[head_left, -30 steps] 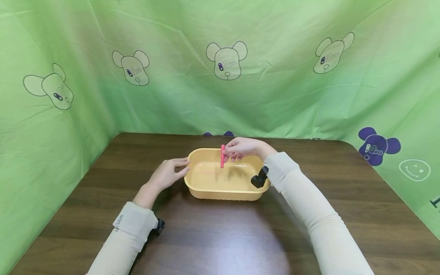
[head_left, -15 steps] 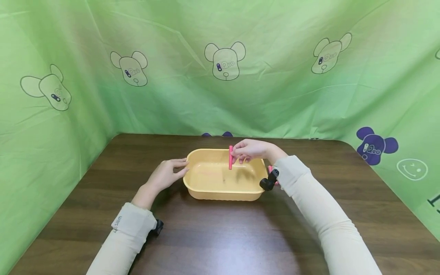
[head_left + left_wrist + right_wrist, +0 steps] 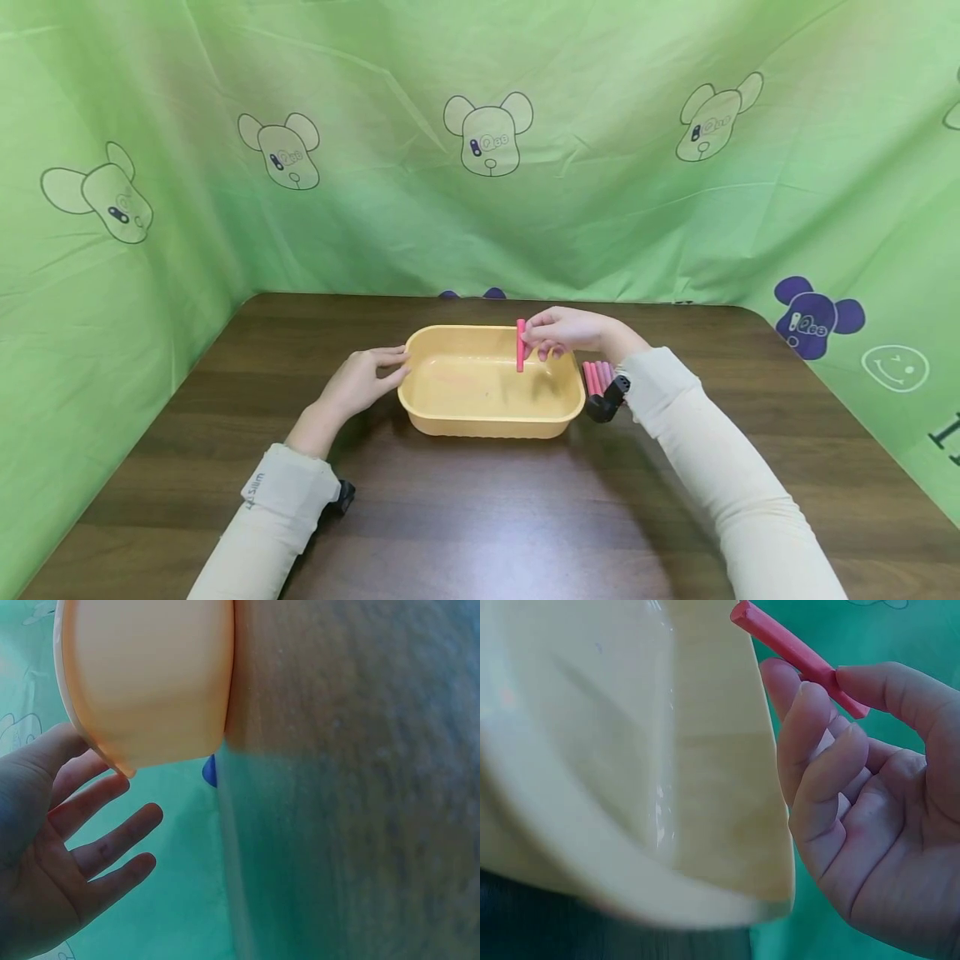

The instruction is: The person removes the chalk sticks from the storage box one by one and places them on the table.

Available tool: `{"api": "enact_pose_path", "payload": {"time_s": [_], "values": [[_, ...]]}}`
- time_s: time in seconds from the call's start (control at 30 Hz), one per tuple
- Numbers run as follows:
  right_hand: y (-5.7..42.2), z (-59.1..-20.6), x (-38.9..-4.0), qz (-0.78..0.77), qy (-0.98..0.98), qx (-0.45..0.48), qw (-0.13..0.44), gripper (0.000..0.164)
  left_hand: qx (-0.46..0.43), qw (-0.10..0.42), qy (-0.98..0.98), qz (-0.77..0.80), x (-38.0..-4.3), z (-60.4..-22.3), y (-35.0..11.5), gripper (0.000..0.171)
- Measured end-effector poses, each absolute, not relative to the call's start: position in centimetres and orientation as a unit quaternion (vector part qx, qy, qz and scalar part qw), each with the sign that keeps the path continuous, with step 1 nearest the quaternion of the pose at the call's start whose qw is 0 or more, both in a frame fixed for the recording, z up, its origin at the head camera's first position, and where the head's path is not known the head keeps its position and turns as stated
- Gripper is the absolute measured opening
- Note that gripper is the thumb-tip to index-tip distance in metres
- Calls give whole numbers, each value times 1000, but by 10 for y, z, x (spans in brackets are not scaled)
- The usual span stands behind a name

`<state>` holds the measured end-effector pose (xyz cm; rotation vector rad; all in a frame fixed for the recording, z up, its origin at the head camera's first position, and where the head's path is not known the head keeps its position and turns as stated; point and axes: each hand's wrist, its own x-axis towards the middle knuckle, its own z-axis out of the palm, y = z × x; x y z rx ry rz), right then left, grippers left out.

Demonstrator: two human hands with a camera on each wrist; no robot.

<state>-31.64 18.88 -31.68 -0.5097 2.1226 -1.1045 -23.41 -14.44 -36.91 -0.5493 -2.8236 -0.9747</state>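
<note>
My right hand (image 3: 567, 330) pinches a short pink stick (image 3: 521, 345) between thumb and fingertips. The stick stands nearly upright over the right half of a yellow oval basin (image 3: 487, 426). In the right wrist view the stick (image 3: 799, 652) looks smooth and matt; its material cannot be told. My left hand (image 3: 358, 385) touches the basin's left rim. The left wrist view has the fingers of that hand (image 3: 67, 847) loosely spread, some at the rim of the basin (image 3: 150, 682) and others off it.
Several pink and purple sticks (image 3: 597, 377) lie side by side just right of the basin, partly covered by the black camera (image 3: 607, 402) on my right wrist. Beneath everything is a brown wooden table (image 3: 465, 508). A green printed cloth (image 3: 375, 225) hangs behind.
My right hand has shifted to the right with the pink stick, bringing the sticks beside the basin into sight. My left hand keeps its place at the rim.
</note>
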Motion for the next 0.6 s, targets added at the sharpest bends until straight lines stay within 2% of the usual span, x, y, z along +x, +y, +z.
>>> {"api": "enact_pose_path", "payload": {"time_s": [0.33,0.6], "values": [[212,-321,-310,-469,802,-160,334,19,-183,54,-929,-318,-234,-369,-145,37],[232,-325,-308,-508,776,-170,335,15,-181,50,-930,-316,-234,-369,-145,37]]}}
